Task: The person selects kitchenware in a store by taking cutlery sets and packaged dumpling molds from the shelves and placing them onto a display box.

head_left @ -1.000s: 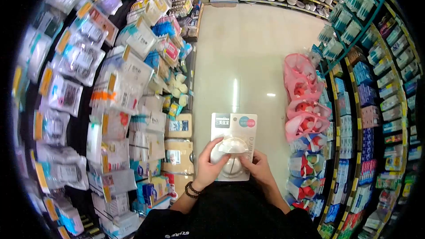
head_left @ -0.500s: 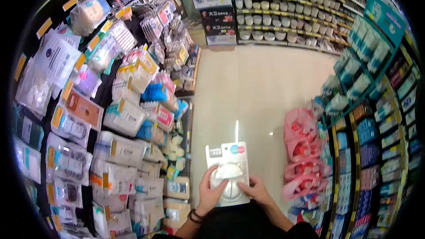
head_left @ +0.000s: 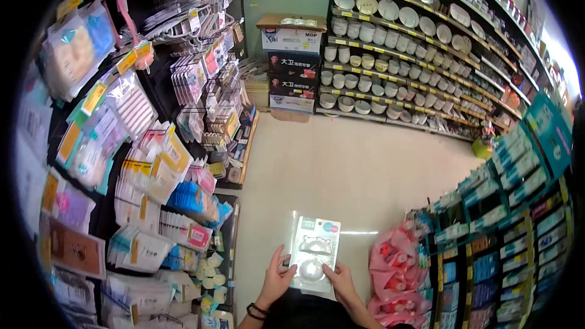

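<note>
A white blister-card package is held upright in front of my body, low in the view. Through its clear plastic show a rounded white piece at the bottom and a smaller shaped piece above it. My left hand grips the card's lower left edge, thumb on the front and a dark bead bracelet at the wrist. The lower right edge is pinched by my right hand, its thumb near the round piece and its other fingers mostly behind the card.
Hanging packaged goods line a rack at the left. Stacked boxes stand at the aisle's far end beside shelves of bowls and plates. Pink bundles and a teal display rack border the right side.
The view has tilted up and toward the far shelves, so more bowls and boxes show. The package sits lower in view; my left hand has shifted from across its front to its edge.
</note>
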A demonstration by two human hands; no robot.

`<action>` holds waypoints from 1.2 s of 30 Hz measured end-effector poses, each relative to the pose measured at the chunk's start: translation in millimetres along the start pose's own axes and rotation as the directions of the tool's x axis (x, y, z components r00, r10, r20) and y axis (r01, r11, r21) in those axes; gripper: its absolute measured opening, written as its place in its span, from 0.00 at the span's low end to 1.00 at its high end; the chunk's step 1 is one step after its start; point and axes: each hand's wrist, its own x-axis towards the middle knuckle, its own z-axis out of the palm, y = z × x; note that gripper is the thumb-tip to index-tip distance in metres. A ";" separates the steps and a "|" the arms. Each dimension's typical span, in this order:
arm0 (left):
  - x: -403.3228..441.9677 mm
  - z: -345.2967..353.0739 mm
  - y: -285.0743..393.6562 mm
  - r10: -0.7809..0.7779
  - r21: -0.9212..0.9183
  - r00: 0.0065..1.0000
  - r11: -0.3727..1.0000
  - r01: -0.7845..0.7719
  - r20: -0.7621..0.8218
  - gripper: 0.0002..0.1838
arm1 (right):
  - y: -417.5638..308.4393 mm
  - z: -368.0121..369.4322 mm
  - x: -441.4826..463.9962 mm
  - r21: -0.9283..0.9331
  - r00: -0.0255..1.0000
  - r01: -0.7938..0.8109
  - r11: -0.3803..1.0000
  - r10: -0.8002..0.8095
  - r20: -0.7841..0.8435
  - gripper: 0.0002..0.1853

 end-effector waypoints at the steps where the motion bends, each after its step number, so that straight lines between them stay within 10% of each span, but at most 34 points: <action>1: 27.9 -7.2 16.1 -0.018 0.043 0.999 0.999 0.016 0.035 0.37 | -14.9 9.6 28.1 -0.008 0.999 0.027 1.000 -0.027 -0.025 0.17; 13: 258.6 -45.4 73.3 0.034 0.179 0.993 0.982 -0.055 0.117 0.29 | -127.9 90.3 244.6 0.173 0.999 0.016 0.985 -0.008 -0.048 0.19; 16: 315.8 -54.1 59.4 0.067 0.102 0.997 0.992 -0.070 0.033 0.27 | -133.7 84.6 307.3 -0.170 0.988 0.046 0.984 -0.019 0.156 0.20; 22: 467.1 -72.4 64.3 0.105 0.133 0.989 0.987 -0.091 -0.103 0.26 | -181.5 104.3 451.2 -0.165 0.863 -0.172 0.971 0.229 0.451 0.19; 36: 791.3 -113.3 160.2 0.233 0.279 0.966 0.941 -0.193 -0.117 0.25 | -377.7 195.7 748.8 -0.066 0.870 -0.001 0.998 0.033 0.491 0.16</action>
